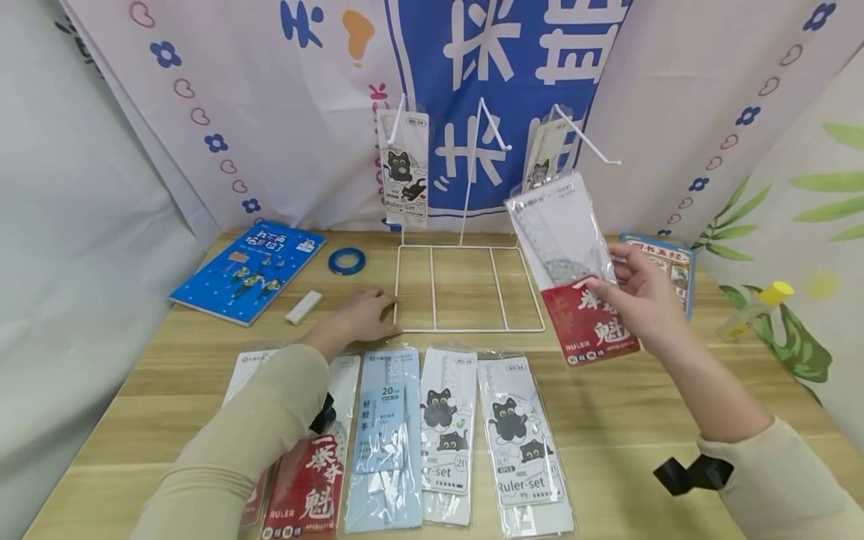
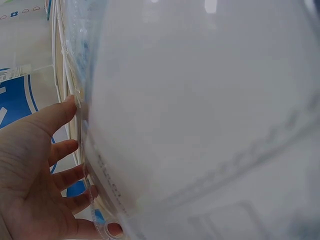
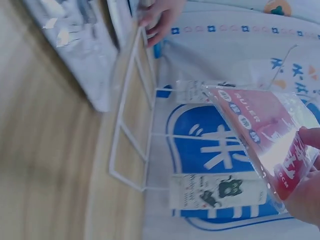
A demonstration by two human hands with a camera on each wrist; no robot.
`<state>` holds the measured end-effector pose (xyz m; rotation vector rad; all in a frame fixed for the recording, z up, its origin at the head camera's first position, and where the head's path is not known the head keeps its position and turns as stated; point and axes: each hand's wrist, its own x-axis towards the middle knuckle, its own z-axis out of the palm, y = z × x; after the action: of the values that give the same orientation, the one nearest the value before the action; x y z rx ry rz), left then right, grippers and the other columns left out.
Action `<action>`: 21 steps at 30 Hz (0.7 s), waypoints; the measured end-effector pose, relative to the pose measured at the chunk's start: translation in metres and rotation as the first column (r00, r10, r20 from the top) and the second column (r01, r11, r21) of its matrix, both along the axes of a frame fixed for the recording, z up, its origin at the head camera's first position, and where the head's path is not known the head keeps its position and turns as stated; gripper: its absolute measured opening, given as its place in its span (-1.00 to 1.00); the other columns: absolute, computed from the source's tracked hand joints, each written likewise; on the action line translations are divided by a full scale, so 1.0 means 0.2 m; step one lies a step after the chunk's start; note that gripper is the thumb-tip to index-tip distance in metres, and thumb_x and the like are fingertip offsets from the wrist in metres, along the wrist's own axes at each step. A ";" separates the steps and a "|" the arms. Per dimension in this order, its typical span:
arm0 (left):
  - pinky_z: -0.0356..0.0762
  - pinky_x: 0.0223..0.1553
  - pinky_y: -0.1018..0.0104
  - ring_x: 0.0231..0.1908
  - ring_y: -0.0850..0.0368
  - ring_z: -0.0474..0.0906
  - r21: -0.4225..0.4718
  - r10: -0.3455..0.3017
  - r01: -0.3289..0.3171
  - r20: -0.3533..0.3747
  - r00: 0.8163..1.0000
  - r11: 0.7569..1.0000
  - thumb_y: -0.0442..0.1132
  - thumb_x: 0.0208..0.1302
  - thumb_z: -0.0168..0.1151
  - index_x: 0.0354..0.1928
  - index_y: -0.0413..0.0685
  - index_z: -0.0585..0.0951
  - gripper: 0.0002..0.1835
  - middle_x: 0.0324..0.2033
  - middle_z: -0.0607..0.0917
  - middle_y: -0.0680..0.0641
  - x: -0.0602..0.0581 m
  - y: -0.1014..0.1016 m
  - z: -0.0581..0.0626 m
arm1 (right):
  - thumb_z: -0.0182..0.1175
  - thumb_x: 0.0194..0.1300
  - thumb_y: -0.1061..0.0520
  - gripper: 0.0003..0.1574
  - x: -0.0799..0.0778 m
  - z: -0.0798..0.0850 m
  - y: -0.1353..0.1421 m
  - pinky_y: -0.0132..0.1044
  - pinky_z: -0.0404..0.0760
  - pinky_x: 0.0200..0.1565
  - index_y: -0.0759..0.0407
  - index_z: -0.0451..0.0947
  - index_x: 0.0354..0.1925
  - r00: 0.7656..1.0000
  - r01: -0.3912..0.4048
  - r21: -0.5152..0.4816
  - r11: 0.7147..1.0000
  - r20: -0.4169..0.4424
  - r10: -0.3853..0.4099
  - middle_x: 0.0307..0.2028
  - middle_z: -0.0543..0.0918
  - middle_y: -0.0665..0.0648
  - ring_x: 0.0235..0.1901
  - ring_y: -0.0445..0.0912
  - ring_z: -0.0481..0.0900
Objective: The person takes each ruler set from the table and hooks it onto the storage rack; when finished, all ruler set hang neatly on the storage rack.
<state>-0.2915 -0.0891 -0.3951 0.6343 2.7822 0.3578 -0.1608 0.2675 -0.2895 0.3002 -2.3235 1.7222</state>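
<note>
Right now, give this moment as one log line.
right hand: holds red pack | left hand: at rack, left side | outer hooks: cat pack on each | table: more packs

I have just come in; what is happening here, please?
A person's right hand holds a red-and-white ruler pack near a wire rack, while the left hand is at the rack's base. Cat-print packs hang on the two outer hooks; the middle hook looks bare. More packs lie on the table.

Even, bright light covers the tabletop in the head view, with soft shadows. Glare whitens part of the red packet; in the left wrist view a near, pale packet blurs.
</note>
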 end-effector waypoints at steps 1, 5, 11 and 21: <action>0.04 0.22 -0.08 0.25 -0.22 0.05 0.000 0.004 -0.004 0.001 1.000 1.000 0.10 0.13 0.18 0.29 -0.08 0.25 -0.27 0.26 0.15 -0.29 0.00 0.00 0.00 | 0.15 0.19 0.29 -0.53 -0.01 0.02 -0.01 -0.30 0.63 -0.46 0.15 0.30 0.07 1.000 -0.014 -0.019 1.000 -0.009 0.014 -0.28 0.60 -0.01 -0.40 -0.18 0.62; 0.05 0.22 -0.08 0.25 -0.21 0.05 0.006 0.011 -0.011 0.001 1.000 1.000 0.10 0.12 0.19 0.29 -0.07 0.25 -0.26 0.27 0.15 -0.27 -0.01 0.00 -0.02 | 0.16 0.19 0.26 -0.53 -0.02 0.10 -0.07 -0.27 0.63 -0.47 0.17 0.31 0.07 1.000 -0.029 -0.032 0.999 -0.005 0.029 -0.26 0.60 0.03 -0.41 -0.15 0.62; 0.03 0.22 -0.09 0.25 -0.23 0.04 -0.002 0.003 -0.003 -0.006 1.000 1.000 0.10 0.12 0.19 0.29 -0.07 0.25 -0.26 0.27 0.15 -0.28 -0.01 0.00 -0.02 | 0.16 0.20 0.24 -0.51 -0.03 0.15 -0.12 -0.27 0.63 -0.47 0.24 0.30 0.09 0.999 -0.035 -0.023 0.999 0.000 0.035 -0.24 0.60 0.03 -0.40 -0.15 0.62; 0.06 0.22 -0.08 0.24 -0.22 0.06 -0.008 0.011 -0.011 -0.005 1.000 1.000 0.11 0.12 0.19 0.28 -0.06 0.26 -0.26 0.27 0.16 -0.27 -0.01 0.00 -0.02 | 0.13 0.24 0.15 -0.44 -0.07 0.16 -0.15 -0.22 0.63 -0.45 0.26 0.23 0.16 0.999 0.010 0.069 0.998 0.039 -0.013 -0.23 0.58 0.04 -0.40 -0.14 0.62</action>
<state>-0.2931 -0.0881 -0.3982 0.6193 2.7910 0.3469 -0.1754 0.2375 -0.2573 0.2675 -2.4114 1.6599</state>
